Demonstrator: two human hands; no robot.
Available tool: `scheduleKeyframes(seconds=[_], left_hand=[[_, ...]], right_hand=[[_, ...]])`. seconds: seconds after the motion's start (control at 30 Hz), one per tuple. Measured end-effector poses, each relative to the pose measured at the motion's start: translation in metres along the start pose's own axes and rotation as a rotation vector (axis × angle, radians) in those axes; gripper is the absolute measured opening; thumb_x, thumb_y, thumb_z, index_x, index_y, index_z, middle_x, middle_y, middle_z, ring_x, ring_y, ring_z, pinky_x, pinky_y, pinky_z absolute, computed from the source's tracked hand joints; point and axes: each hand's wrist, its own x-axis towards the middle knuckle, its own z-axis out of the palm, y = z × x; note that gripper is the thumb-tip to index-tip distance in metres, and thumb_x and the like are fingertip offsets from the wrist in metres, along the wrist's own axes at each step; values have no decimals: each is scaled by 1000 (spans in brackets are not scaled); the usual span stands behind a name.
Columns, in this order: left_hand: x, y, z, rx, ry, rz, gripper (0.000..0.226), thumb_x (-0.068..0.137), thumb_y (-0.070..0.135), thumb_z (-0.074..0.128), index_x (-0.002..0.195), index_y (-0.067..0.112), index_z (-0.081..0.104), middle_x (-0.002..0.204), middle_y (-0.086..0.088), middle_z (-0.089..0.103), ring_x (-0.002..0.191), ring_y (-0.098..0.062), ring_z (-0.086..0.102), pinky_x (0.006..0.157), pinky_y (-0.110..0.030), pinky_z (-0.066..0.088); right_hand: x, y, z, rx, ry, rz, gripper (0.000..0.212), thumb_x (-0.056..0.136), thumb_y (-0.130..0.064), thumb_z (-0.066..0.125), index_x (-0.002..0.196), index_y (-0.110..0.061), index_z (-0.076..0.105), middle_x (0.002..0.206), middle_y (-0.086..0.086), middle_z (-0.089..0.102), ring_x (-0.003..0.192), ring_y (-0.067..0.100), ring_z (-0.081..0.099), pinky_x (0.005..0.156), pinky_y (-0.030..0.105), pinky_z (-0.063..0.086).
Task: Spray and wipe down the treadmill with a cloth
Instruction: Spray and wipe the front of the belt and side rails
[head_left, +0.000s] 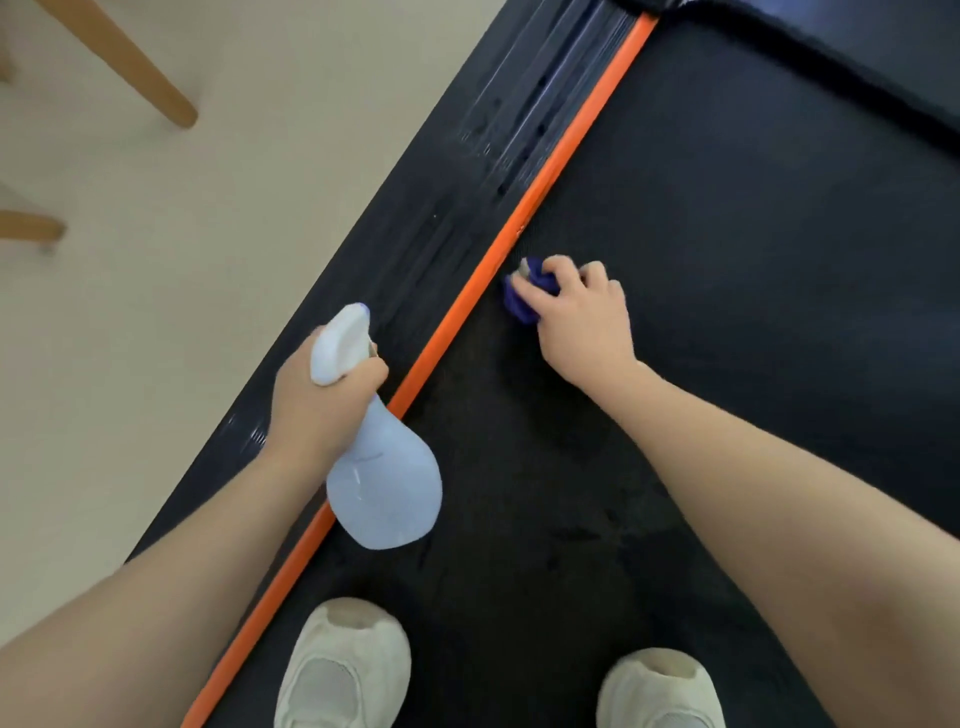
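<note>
The treadmill's black belt (727, 260) runs diagonally, edged on the left by an orange strip (519, 228) and a ribbed black side rail (441, 218). My left hand (317, 395) grips the neck of a pale blue spray bottle (384, 483) with a white trigger head, held above the orange strip. My right hand (582, 317) holds a bunched purple cloth (524, 296) pressed on the belt just right of the orange strip. Dark damp patches show on the belt below the cloth.
Two pale sneakers (348, 670) (660, 691) stand on the belt at the bottom. Beige floor (156, 312) lies left of the treadmill, with wooden furniture legs (130, 67) at the top left. The treadmill's raised black front housing (857, 57) is at the top right.
</note>
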Motion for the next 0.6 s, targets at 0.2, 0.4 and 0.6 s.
scheduleKeyframes(seconds=[0.2, 0.4, 0.6], left_hand=[[-2, 1, 9, -63, -20, -11, 23, 66, 28, 55, 85, 41, 54, 92, 15, 61, 85, -1, 56, 70, -20, 43], [10, -1, 11, -6, -94, -31, 28, 68, 25, 56, 93, 15, 61, 93, 15, 63, 87, -2, 57, 69, -23, 42], [-1, 10, 25, 28, -103, -11, 38, 59, 25, 49, 86, -1, 52, 76, -5, 47, 70, -15, 43, 66, -34, 37]], right_hand=[[-36, -64, 14, 235, -56, -133, 51, 66, -22, 72, 116, -17, 63, 113, 16, 56, 77, 37, 51, 59, 37, 47], [10, -20, 14, 53, 115, 12, 44, 64, -14, 74, 106, -22, 68, 106, 13, 61, 71, 35, 52, 54, 34, 38], [-50, -68, 27, 172, -16, -403, 50, 58, -19, 78, 108, -18, 69, 100, 16, 60, 66, 33, 51, 52, 33, 43]])
